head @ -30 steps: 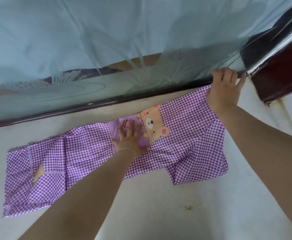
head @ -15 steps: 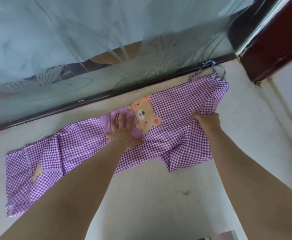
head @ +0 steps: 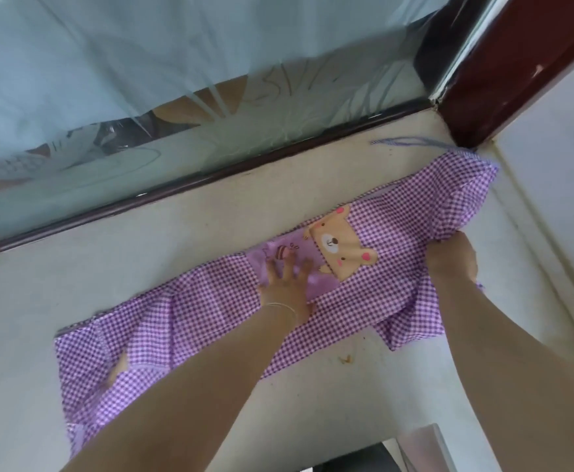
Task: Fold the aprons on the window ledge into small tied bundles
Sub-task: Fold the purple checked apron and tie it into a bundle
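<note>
Both hands on apron

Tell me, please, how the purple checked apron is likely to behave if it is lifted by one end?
The apron would probably droop limply: it already bunches into soft folds where the right hand grips it. It looks thin and likely light. Its tie string lies loose and would probably dangle, so the left hand pressing flat seems sensible.

No words, numbers or brand marks can be read anywhere in view. The lilac pocket on the purple checked apron carries a few small dark curly marks near a tiny bee picture that may be lettering, but they are too small and blurred to make out. The bear patch beside it bears no writing.
</note>
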`<state>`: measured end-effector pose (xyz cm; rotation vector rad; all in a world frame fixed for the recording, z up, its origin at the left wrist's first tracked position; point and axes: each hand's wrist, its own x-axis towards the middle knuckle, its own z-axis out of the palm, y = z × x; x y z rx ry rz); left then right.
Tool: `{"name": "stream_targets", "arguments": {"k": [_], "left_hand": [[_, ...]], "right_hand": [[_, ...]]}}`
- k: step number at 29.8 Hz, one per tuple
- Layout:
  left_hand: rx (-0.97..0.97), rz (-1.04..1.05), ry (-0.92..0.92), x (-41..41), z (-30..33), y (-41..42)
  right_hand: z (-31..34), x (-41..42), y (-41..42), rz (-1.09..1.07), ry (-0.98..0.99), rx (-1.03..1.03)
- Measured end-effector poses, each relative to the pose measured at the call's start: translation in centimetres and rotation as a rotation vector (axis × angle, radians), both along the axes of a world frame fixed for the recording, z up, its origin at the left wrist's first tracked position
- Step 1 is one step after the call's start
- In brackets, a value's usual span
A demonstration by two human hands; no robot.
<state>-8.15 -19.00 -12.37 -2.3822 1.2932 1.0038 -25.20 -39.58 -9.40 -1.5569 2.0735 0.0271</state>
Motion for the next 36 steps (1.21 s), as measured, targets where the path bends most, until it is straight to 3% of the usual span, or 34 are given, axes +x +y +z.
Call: {"name": "stream_targets", "arguments": {"k": [2, 4, 8, 10, 12, 14, 17, 21, 24, 28, 32, 36], "left_hand": [[-0.049, 0.009, 0.003, -0.7, -0.2, 0.0], [-0.121, 0.012, -0.019, -0.3, -0.3, 1.0], [-0.178, -0.018, -0.088, 1.1, -0.3, 4.9], [-0.176, -0.033, -0.126, 1.3, -0.1, 7.7], [-0.212, -0.068, -0.120, 1.1, 0.2, 10.8], [-0.279, -0.111, -0.057, 0.7, 0.0, 13.7], [-0.113, -0.070, -0.058, 0.9, 0.2, 17.9], [-0.007, 0.231, -0.246, 4.8, 0.5, 23.0], [0.102, 0.617, -0.325, 10.2, 1.0, 27.2], [0.021, 1.058, -0.258, 14.5, 1.7, 31.5], [-0.077, 1.425, -0.173, 12.7, 1.4, 34.3], [-0.035, 1.487, -0.192, 9.4, 0.7, 35.8]], "right_hand": [[-0.3, -0.4, 0.1, -0.016, 0.083, -0.130], [-0.6, 0.4, 1.5, 0.147, 0.103, -0.295], [-1.9, 4.9, 8.9, 0.957, 0.027, -0.574], [-2.3, 7.6, 14.1, 1.316, -0.105, -0.414], [-2.8, 9.1, 18.7, 1.486, -0.145, -0.114], [-3.5, 9.5, 20.9, 1.488, -0.058, -0.042], [-3.9, 9.7, 22.3, 1.495, 0.129, -0.025], [-4.0, 10.4, 22.9, 1.536, 0.194, -0.029], [-3.9, 10.9, 23.2, 1.523, 0.190, -0.044], [-3.6, 11.6, 23.1, 1.487, 0.208, -0.012], [-3.4, 12.4, 23.5, 1.437, 0.234, 0.052], [-3.4, 12.5, 24.2, 1.410, 0.258, 0.045]]}}
